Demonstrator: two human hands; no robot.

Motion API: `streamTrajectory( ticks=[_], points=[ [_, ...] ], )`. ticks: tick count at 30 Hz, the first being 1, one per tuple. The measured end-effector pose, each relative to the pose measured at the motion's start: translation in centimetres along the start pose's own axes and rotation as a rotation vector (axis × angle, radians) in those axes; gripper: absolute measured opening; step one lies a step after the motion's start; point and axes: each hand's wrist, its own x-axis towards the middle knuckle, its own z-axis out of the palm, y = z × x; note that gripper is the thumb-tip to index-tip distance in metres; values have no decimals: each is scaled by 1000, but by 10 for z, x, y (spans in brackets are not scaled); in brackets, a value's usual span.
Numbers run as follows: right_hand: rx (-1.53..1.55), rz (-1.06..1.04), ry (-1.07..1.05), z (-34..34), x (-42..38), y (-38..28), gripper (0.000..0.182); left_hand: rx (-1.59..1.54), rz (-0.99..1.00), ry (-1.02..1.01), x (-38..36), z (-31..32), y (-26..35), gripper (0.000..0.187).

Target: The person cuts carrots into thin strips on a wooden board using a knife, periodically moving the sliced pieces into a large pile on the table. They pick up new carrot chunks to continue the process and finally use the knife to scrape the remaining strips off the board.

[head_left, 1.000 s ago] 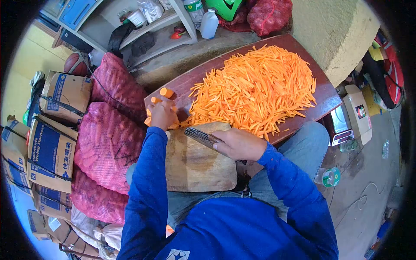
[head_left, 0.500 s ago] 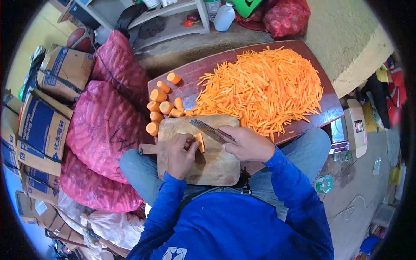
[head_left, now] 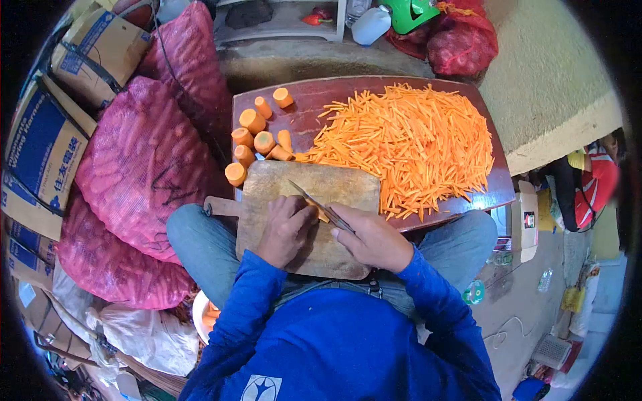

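On a wooden cutting board [head_left: 351,182] across my lap, my left hand [head_left: 286,234] has its fingers curled down over a small piece of carrot [head_left: 322,216]. Only an orange bit of it shows beside the fingertips. My right hand [head_left: 374,239] grips a knife [head_left: 309,198], whose blade runs along the left fingertips, over the carrot. Past the board, a large heap of carrot sticks [head_left: 408,150] covers much of a dark red table [head_left: 311,100]. Several short carrot chunks [head_left: 253,121] stand or lie at the table's left end.
Pink mesh sacks of carrots [head_left: 144,167] crowd the left side, beside strapped cardboard boxes [head_left: 47,154]. A concrete ledge [head_left: 548,100] borders the table at right. Behind it are a plastic jug [head_left: 371,25] and a red mesh sack [head_left: 461,50]. The board's handle [head_left: 222,206] points left.
The knife has come left and turned from showing its broad face to nearly edge-on over the carrot. My left fingers now cover more of the piece. The whole view has shifted slightly.
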Motion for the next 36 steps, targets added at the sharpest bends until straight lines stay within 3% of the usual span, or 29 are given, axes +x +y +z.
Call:
streamTrajectory(
  ticks=[2,14,20,24,26,36],
  points=[
    [-80,-93,126,8,-6,-2,49,51,13,19,-2,-4,4,36],
    [-271,67,-36,-5,-44,-26,50,177,51,-110,-4,-4,4,32],
    [-211,-14,-37,6,7,-19,44,165,30,-87,-3,-6,7,31],
    [-196,10,-60,-4,-14,-28,44,187,20,-63,-3,-6,8,28],
    [-231,117,-124,-10,-25,-37,44,186,4,-66,-4,-5,8,28],
    [-197,3,-52,-4,-11,-19,53,212,42,-6,-5,-3,6,28]
  ],
)
